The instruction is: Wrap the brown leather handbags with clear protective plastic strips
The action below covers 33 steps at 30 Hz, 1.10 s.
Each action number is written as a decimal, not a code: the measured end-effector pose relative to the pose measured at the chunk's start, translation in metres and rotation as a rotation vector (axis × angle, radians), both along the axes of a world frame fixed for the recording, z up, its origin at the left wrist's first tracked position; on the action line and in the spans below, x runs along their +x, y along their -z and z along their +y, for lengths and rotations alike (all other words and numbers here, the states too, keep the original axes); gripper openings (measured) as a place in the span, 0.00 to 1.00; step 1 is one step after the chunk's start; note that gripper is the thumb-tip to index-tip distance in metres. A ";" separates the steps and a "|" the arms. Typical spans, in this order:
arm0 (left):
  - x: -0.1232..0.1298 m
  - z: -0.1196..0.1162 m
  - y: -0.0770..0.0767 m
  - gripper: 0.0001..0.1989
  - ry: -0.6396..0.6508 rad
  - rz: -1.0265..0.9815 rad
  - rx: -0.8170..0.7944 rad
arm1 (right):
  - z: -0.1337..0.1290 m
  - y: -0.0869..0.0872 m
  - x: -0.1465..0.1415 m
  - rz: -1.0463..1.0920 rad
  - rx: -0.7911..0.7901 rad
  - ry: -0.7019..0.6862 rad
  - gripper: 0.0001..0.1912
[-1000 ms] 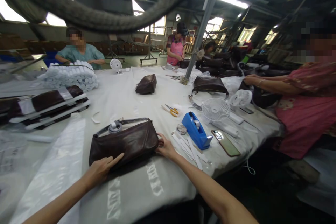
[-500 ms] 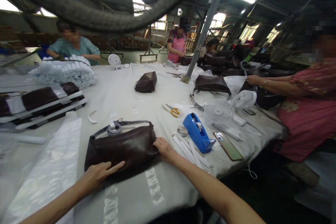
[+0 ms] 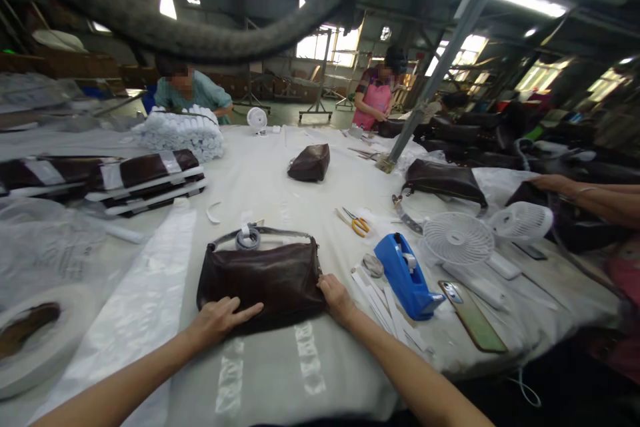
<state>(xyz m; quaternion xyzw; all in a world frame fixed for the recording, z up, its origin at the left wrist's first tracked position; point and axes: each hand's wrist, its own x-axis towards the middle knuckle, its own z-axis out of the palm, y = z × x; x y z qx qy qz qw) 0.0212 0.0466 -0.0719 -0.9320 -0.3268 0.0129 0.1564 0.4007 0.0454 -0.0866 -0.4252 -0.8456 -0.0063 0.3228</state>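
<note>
The dark brown bag (image 3: pixel 263 283) lies near the front edge of the white-covered table (image 3: pixel 345 363), its long side facing the person. The right hand (image 3: pixel 337 297) has its fingers closed on the bag's right end; the left hand (image 3: pixel 220 323) lies against the lower front at the left, index finger stretched out, though whether it grips underneath I cannot tell. Beyond the bag's far edge, where its strap and a grey coil (image 3: pixel 248 237) lie, white covering runs back to another dark bag (image 3: pixel 310 163). The right side is tighter: paper strips (image 3: pixel 383 307), a blue tape dispenser (image 3: pixel 407 277) and a phone (image 3: pixel 473 317) stand between the bag and the table's right-hand edge (the phone is the nearest of these to that edge). To the left, a long strip of shiny plastic (image 3: pixel 145 280) runs beside the bag, with a large roll (image 3: pixel 50 340) farther out.
</note>
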 end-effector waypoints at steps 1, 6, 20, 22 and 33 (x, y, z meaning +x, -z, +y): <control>0.001 -0.001 0.000 0.45 -0.004 -0.006 0.007 | -0.003 -0.003 -0.001 0.006 -0.007 0.001 0.14; 0.006 -0.001 -0.004 0.45 -0.004 -0.012 0.005 | -0.020 -0.055 0.003 -0.007 -0.080 -0.043 0.31; -0.004 -0.003 -0.038 0.36 -0.085 -0.271 -0.317 | 0.035 -0.070 -0.107 -0.200 0.075 0.020 0.31; -0.016 -0.008 -0.047 0.36 -0.193 -0.567 -0.441 | 0.040 -0.064 -0.103 -0.209 0.102 0.023 0.31; -0.024 -0.022 -0.043 0.46 -1.008 -1.804 -1.194 | 0.053 -0.061 -0.103 -0.269 0.161 0.055 0.28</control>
